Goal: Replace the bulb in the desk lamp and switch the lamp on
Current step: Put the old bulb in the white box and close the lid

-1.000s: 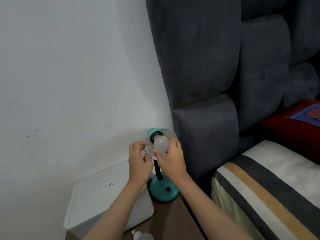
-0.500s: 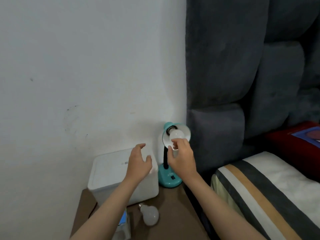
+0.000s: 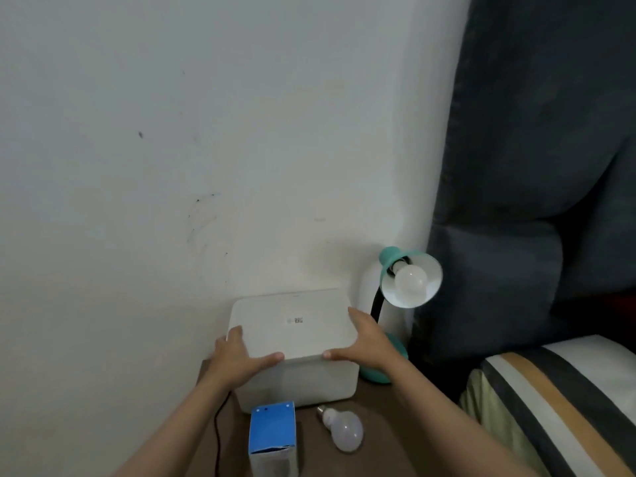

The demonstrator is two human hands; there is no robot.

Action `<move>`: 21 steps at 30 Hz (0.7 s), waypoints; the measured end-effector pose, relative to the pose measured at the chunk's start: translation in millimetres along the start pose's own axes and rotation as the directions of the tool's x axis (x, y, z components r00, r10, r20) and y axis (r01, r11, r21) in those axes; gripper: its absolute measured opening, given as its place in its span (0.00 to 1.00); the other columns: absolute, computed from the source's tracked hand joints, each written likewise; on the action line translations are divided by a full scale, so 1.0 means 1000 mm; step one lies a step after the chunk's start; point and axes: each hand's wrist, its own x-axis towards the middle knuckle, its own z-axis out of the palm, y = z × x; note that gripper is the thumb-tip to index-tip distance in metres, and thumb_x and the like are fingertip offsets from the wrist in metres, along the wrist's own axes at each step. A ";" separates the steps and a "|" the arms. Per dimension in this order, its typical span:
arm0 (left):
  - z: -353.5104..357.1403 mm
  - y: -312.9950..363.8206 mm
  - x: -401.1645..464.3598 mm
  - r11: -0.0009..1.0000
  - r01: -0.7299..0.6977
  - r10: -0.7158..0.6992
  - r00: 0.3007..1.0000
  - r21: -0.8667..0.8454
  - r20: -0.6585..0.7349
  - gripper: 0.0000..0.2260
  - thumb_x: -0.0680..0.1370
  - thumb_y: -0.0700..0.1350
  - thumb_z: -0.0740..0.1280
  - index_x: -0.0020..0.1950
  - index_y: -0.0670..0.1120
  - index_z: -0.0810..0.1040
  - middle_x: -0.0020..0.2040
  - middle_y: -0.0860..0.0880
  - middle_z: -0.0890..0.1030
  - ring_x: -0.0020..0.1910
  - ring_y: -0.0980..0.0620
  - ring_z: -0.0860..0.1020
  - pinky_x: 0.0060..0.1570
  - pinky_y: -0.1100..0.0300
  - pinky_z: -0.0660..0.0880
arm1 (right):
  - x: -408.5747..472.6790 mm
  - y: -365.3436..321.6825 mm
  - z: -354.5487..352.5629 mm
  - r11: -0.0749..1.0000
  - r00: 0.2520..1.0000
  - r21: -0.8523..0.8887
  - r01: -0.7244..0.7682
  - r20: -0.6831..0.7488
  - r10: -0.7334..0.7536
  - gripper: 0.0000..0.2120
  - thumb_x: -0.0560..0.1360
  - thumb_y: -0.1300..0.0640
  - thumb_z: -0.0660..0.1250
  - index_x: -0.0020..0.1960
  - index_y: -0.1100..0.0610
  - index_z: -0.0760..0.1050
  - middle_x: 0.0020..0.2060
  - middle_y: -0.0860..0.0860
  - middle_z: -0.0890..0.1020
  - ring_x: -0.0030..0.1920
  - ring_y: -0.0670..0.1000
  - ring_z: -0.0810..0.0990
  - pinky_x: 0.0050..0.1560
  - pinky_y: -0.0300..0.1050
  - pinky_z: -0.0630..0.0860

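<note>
A teal desk lamp (image 3: 390,261) stands in the corner by the wall, its shade facing me with a white bulb (image 3: 411,279) seated in the socket, unlit. Its teal base (image 3: 399,349) shows behind my right wrist. A second white bulb (image 3: 344,431) lies loose on the brown bedside table (image 3: 378,425). A blue and white bulb carton (image 3: 273,433) stands open near the front. My left hand (image 3: 237,356) grips the left front corner of a white lidded box (image 3: 292,325); my right hand (image 3: 364,342) grips its right edge.
A white wall rises behind the table. A dark grey padded headboard (image 3: 533,166) stands to the right of the lamp. A striped pillow (image 3: 568,401) lies at the lower right. A black cord (image 3: 217,438) runs down the table's left side.
Both hands left the lamp and bulb and moved down and left onto the white box. The bulb stays in the socket. The view dropped, showing the carton.
</note>
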 end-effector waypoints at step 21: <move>-0.027 0.023 -0.082 0.978 -0.198 0.189 0.975 -0.071 -0.121 0.47 0.63 0.62 0.75 0.73 0.46 0.55 0.76 0.42 0.50 0.74 0.42 0.56 0.68 0.45 0.62 | -0.076 -0.045 -0.039 0.993 0.994 -0.065 0.099 -0.049 -0.103 0.52 0.59 0.42 0.79 0.74 0.57 0.58 0.72 0.53 0.57 0.71 0.53 0.59 0.70 0.47 0.59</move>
